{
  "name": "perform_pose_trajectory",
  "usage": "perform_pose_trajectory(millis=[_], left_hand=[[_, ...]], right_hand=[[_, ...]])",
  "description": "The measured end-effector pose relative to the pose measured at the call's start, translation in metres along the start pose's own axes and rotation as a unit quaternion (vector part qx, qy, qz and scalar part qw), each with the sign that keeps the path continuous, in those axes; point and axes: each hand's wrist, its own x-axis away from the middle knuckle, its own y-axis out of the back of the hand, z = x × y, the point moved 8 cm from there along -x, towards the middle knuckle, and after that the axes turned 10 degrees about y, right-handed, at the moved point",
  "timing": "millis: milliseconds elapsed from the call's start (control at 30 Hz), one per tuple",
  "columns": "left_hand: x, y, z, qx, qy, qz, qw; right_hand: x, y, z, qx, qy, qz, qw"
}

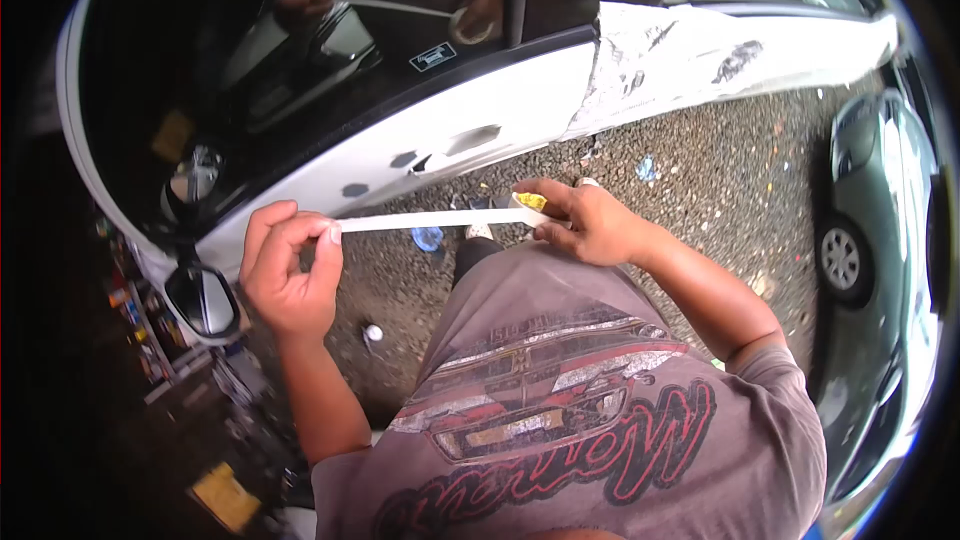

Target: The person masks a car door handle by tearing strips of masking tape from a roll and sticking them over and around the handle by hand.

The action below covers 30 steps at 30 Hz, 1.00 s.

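A strip of white tape is stretched between my two hands, in front of my shirt. My left hand pinches its free end between thumb and fingers. The tape roll, with a yellow inner core, is in my right hand, its fingers around it. Just beyond the hands stands a white car door with grey patches and a dark door handle area. Masking paper covers the part of the door to the right. The dark window above reflects both hands and the tape.
The car's side mirror juts out at the left, near my left hand. Another car stands at the right edge. On the gravel ground lie blue plastic scraps and a small white object. Shelved items are at the far left.
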Motion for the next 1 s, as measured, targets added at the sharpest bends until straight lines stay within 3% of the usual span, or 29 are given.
perform_pose_trajectory(millis=[100, 167, 267, 300, 433, 500, 567, 633, 700, 833, 1000], left_hand=[[-0.028, 0.008, -0.013, 0.012, -0.098, 0.052, 0.994], [-0.049, 0.010, -0.006, 0.056, -0.114, 0.085, 0.988], [-0.068, 0.000, -0.029, 0.016, -0.289, 0.175, 0.941], [-0.073, -0.006, -0.031, 0.019, -0.246, 0.205, 0.947], [-0.078, -0.038, -0.062, 0.001, -0.337, 0.313, 0.888], [-0.078, -0.062, -0.065, -0.028, -0.362, 0.352, 0.863], [-0.074, -0.087, -0.063, -0.058, -0.372, 0.385, 0.843], [-0.071, -0.120, -0.060, -0.089, -0.379, 0.411, 0.824], [-0.047, -0.149, -0.051, -0.210, -0.527, 0.376, 0.732], [-0.025, -0.195, -0.018, -0.272, -0.593, 0.404, 0.642], [-0.015, -0.224, 0.027, -0.280, -0.679, 0.368, 0.570]], right_hand=[[-0.004, -0.039, 0.005, -0.014, 0.028, -0.067, 0.997], [-0.011, -0.069, 0.007, -0.118, 0.024, -0.113, 0.986], [-0.021, -0.122, 0.005, -0.169, -0.002, -0.192, 0.967], [-0.023, -0.142, 0.002, -0.203, -0.007, -0.225, 0.953], [-0.035, -0.198, -0.003, -0.311, 0.020, -0.307, 0.899], [-0.043, -0.212, -0.004, -0.288, 0.024, -0.342, 0.894], [-0.055, -0.234, -0.011, -0.348, 0.000, -0.329, 0.878], [-0.072, -0.253, -0.024, -0.321, 0.053, -0.366, 0.872], [-0.099, -0.290, -0.046, -0.426, 0.019, -0.385, 0.819], [-0.150, -0.342, -0.042, -0.589, 0.024, -0.365, 0.720], [-0.210, -0.372, -0.033, -0.661, 0.007, -0.407, 0.630]])
